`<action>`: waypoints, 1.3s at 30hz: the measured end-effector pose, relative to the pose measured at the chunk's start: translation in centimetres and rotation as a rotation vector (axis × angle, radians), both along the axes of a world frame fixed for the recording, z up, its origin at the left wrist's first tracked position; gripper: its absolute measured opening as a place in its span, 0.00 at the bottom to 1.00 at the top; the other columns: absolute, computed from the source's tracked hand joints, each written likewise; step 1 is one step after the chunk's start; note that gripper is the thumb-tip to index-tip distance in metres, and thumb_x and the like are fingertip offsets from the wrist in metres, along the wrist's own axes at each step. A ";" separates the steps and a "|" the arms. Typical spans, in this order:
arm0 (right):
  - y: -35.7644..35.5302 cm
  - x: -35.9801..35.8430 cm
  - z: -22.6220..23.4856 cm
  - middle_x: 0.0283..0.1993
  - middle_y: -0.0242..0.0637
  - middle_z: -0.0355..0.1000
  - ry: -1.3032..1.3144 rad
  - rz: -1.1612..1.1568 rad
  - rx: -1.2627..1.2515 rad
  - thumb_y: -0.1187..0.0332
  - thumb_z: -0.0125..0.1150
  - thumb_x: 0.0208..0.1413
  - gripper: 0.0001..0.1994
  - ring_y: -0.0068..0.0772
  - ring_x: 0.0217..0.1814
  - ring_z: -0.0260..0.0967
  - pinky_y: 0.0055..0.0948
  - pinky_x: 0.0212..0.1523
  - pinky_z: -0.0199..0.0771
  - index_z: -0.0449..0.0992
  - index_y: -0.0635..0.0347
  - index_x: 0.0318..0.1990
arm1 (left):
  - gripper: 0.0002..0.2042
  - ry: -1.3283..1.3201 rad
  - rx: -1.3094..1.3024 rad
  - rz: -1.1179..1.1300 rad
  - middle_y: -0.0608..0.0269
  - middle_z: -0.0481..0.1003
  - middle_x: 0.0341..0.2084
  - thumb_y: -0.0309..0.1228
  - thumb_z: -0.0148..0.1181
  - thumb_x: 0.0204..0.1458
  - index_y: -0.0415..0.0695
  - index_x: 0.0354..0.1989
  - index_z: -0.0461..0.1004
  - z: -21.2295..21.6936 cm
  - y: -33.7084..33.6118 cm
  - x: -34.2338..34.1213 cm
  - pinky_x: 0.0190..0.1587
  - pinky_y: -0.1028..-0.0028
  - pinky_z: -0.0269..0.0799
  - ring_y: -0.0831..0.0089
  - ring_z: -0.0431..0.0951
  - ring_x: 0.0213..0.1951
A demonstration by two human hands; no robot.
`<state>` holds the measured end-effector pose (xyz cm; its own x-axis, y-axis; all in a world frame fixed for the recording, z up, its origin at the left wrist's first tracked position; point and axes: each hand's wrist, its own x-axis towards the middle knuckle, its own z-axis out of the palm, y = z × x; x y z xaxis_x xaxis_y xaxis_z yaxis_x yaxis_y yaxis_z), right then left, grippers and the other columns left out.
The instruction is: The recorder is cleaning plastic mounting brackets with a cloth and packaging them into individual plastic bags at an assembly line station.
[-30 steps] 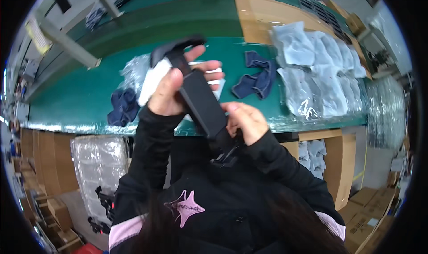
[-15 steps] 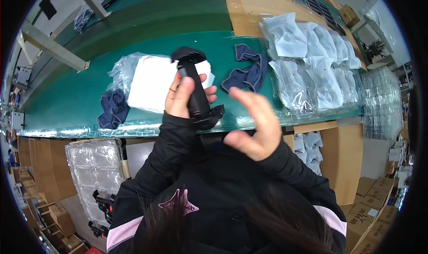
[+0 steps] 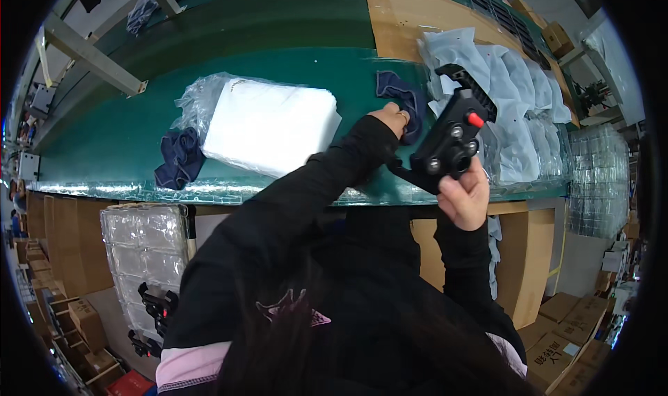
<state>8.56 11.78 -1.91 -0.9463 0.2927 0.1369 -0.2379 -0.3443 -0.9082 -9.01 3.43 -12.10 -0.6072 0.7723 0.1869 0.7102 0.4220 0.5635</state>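
Observation:
My right hand (image 3: pixel 465 196) grips the lower end of a black clamp-type holder (image 3: pixel 452 135) and keeps it raised above the table's right side. The holder has hooked ends, a red button and several round metal-ringed parts on the face turned to me. My left hand (image 3: pixel 394 120) reaches across to the dark blue cloth (image 3: pixel 401 90), its fingers closed on the cloth's near left edge. Part of that cloth is hidden behind the hand. Left of my forearm lies a stack of white sheets or bags (image 3: pixel 271 121), partly in clear plastic.
Bagged items in white wrapping (image 3: pixel 511 111) fill the right of the green table (image 3: pixel 139 118). A second dark blue cloth (image 3: pixel 179 158) lies at left. Below the front edge stand an open carton (image 3: pixel 532 257) and a clear blister-tray stack (image 3: pixel 142 246).
The black holder has passed from my left hand to my right and moved rightward, turning its button face toward me. My left hand has moved right onto the dark blue cloth.

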 end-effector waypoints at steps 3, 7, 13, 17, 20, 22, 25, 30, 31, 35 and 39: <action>-1.9 -0.6 -0.5 0.47 0.40 0.68 -0.016 -0.109 0.446 0.79 0.60 0.44 0.27 0.27 0.48 0.65 0.25 0.50 0.63 0.60 0.69 0.54 | 0.10 0.021 0.086 -0.097 0.48 0.70 0.34 0.31 0.54 0.49 0.42 0.38 0.71 -0.3 -0.3 0.1 0.39 0.61 0.71 0.50 0.74 0.35; -0.1 0.2 -2.8 0.43 0.47 0.68 0.038 -0.334 1.289 0.78 0.64 0.40 0.28 0.38 0.44 0.67 0.31 0.47 0.67 0.63 0.71 0.52 | 0.13 -0.112 0.061 0.270 0.52 0.74 0.27 0.35 0.62 0.42 0.41 0.33 0.72 4.1 -8.9 1.8 0.40 0.60 0.69 0.52 0.74 0.35; -2.5 -1.4 -3.0 0.40 0.45 0.70 -0.081 -0.138 1.178 0.72 0.66 0.41 0.29 0.42 0.40 0.67 0.33 0.42 0.68 0.65 0.65 0.53 | 0.14 0.257 -0.124 0.433 0.56 0.74 0.22 0.40 0.65 0.41 0.41 0.25 0.72 3.7 -16.4 3.3 0.33 0.62 0.67 0.59 0.75 0.29; -3.3 -2.6 -3.9 0.38 0.48 0.71 -0.195 0.086 0.904 0.69 0.66 0.42 0.29 0.43 0.38 0.69 0.32 0.42 0.69 0.64 0.67 0.55 | 0.10 0.125 -0.084 0.540 0.55 0.74 0.21 0.36 0.58 0.49 0.41 0.27 0.73 2.9 -16.9 2.6 0.32 0.63 0.68 0.58 0.75 0.28; -5.2 -4.0 -4.1 0.37 0.47 0.71 -0.035 0.042 0.663 0.68 0.65 0.42 0.29 0.41 0.37 0.70 0.30 0.40 0.69 0.65 0.67 0.54 | 0.09 0.018 0.034 0.647 0.55 0.74 0.20 0.35 0.55 0.52 0.42 0.29 0.73 3.3 -17.0 2.7 0.32 0.64 0.68 0.57 0.75 0.27; -5.9 -4.7 -3.1 0.38 0.45 0.71 0.005 0.023 1.060 0.68 0.65 0.44 0.27 0.33 0.39 0.70 0.28 0.40 0.68 0.66 0.69 0.53 | 0.09 -0.099 0.071 0.695 0.56 0.74 0.21 0.35 0.54 0.52 0.42 0.30 0.74 3.3 -17.1 2.8 0.32 0.65 0.68 0.58 0.75 0.27; -5.8 -5.2 -2.6 0.34 0.40 0.73 -0.229 0.000 1.025 0.69 0.63 0.45 0.26 0.23 0.34 0.70 0.23 0.34 0.69 0.66 0.70 0.52 | 0.09 -0.100 0.110 0.626 0.58 0.74 0.20 0.36 0.56 0.50 0.44 0.31 0.74 3.2 -17.0 2.9 0.33 0.65 0.67 0.60 0.75 0.28; -4.2 -5.4 -2.8 0.30 0.37 0.72 -0.135 -0.147 0.796 0.70 0.63 0.44 0.25 0.24 0.30 0.70 0.23 0.34 0.69 0.67 0.68 0.51 | 0.08 0.334 0.002 0.479 0.63 0.71 0.16 0.37 0.61 0.44 0.47 0.26 0.75 3.1 -16.0 4.4 0.38 0.64 0.64 0.63 0.73 0.30; -4.3 -5.0 -2.0 0.30 0.38 0.72 -0.140 -0.107 0.873 0.70 0.64 0.43 0.25 0.26 0.31 0.71 0.24 0.35 0.70 0.67 0.68 0.51 | 0.09 0.266 0.006 0.482 0.61 0.73 0.17 0.38 0.60 0.46 0.46 0.24 0.76 2.7 -15.9 3.8 0.33 0.66 0.65 0.62 0.73 0.26; -4.1 -4.0 -2.3 0.33 0.42 0.71 -0.126 0.047 0.918 0.70 0.65 0.41 0.26 0.36 0.34 0.71 0.29 0.38 0.71 0.67 0.67 0.52 | 0.09 -0.010 0.001 0.516 0.62 0.75 0.19 0.36 0.56 0.50 0.44 0.29 0.77 2.5 -17.6 2.3 0.28 0.70 0.67 0.65 0.71 0.18; -6.5 -5.7 -1.8 0.33 0.41 0.68 0.192 0.110 1.305 0.72 0.64 0.40 0.27 0.40 0.33 0.67 0.32 0.37 0.67 0.67 0.67 0.52 | 0.11 -0.373 0.582 0.712 0.63 0.73 0.21 0.34 0.49 0.57 0.39 0.37 0.72 2.7 -17.6 2.1 0.30 0.76 0.67 0.78 0.72 0.26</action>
<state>2.87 5.23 -3.74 -0.8904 -0.2324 0.3913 -0.4267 0.7254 -0.5401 -6.96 -14.21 -9.38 -0.9910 0.0527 0.1234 0.1331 0.2683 0.9541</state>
